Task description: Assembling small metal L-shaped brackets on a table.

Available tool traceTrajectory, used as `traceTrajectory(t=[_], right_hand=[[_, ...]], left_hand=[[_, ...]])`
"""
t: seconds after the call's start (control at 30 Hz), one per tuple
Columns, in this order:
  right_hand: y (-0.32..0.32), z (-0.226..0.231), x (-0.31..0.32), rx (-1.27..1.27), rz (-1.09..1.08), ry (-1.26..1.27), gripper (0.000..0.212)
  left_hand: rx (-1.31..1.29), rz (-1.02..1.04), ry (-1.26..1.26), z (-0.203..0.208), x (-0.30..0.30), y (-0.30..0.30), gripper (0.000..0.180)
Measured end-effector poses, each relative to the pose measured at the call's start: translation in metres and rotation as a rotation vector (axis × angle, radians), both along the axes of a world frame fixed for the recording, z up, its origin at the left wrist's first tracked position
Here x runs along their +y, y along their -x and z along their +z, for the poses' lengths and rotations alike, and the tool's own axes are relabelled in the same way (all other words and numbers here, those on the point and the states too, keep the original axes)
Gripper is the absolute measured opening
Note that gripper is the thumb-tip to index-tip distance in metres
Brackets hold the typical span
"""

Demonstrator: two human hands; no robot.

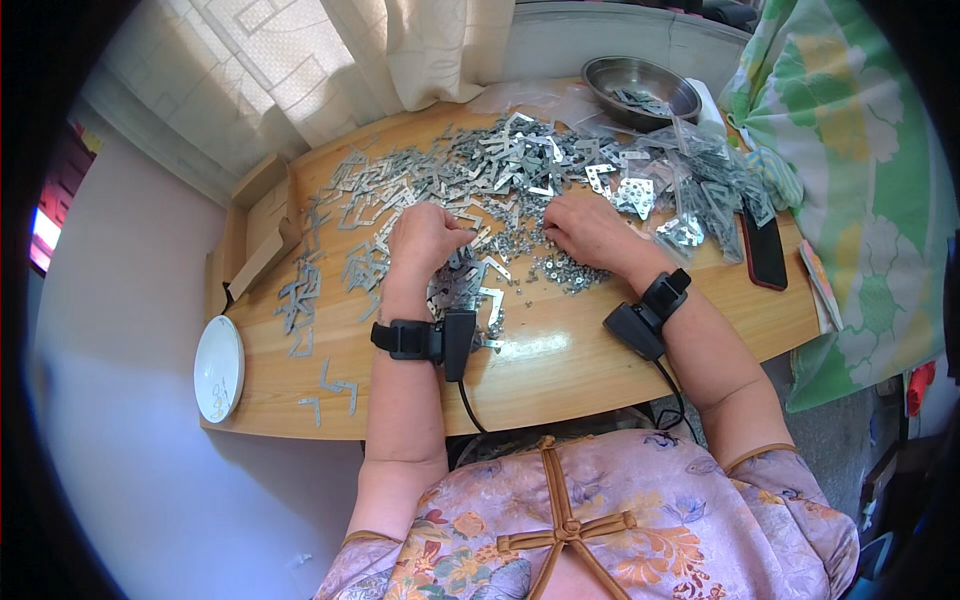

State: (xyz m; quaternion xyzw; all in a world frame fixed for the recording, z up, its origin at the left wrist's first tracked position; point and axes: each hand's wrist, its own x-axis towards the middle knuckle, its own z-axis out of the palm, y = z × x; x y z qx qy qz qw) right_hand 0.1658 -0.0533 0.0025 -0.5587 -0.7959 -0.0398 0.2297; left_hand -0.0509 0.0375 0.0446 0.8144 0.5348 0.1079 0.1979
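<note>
My left hand [424, 240] is closed above the near side of a big heap of flat L-shaped metal corner brackets [500, 160]. Its thumb and fingertips are pressed together, and whatever they hold is too small to make out. Curled down over a spread of small screws [570, 272], my right hand [590, 230] has its fingers drawn together, with the tips partly hidden. Between the two hands lie more loose screws and brackets. Below my left hand, beside the wrist, rests a clump of brackets [460, 285], one light bracket [494, 303] at its edge.
An open cardboard box [262, 235] and a white plate [219, 370] sit at the left. At the back right are a steel bowl [640, 92] holding brackets and clear plastic bags [715, 175] of parts. A dark phone [764, 250] lies near the right edge of the wooden table [560, 370].
</note>
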Motion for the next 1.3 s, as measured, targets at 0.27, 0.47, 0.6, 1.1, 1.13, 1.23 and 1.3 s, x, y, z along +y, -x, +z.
traceTrajectory(t=[0.27, 0.47, 0.6, 1.1, 1.13, 1.23, 1.3], right_hand=[[-0.003, -0.001, 0.002, 0.321, -0.021, -0.012, 0.009], [-0.005, -0.007, 0.008, 0.559, 0.044, -0.004, 0.011], [-0.008, -0.014, 0.013, 0.612, 0.072, -0.025, 0.011], [-0.003, -0.004, 0.007, 0.865, 0.070, 0.166, 0.015], [-0.002, -0.002, 0.006, 0.863, 0.073, 0.167, 0.015], [0.004, 0.000, 0.004, 0.925, 0.031, 0.113, 0.014], [0.007, 0.001, 0.005, 1.126, 0.054, 0.022, 0.010]], left_hand=[[0.077, -0.003, -0.099, 0.011, -0.008, 0.000, 0.026], [0.152, 0.019, -0.197, 0.011, -0.012, -0.001, 0.030], [0.116, 0.062, -0.264, 0.007, -0.011, -0.001, 0.031], [-0.849, -0.254, 0.482, -0.012, -0.018, -0.034, 0.013], [-0.858, -0.262, 0.503, -0.016, -0.016, -0.036, 0.012], [-0.882, -0.280, 0.524, -0.021, -0.018, -0.041, 0.012], [-0.896, -0.292, 0.528, -0.021, -0.024, -0.045, 0.012]])
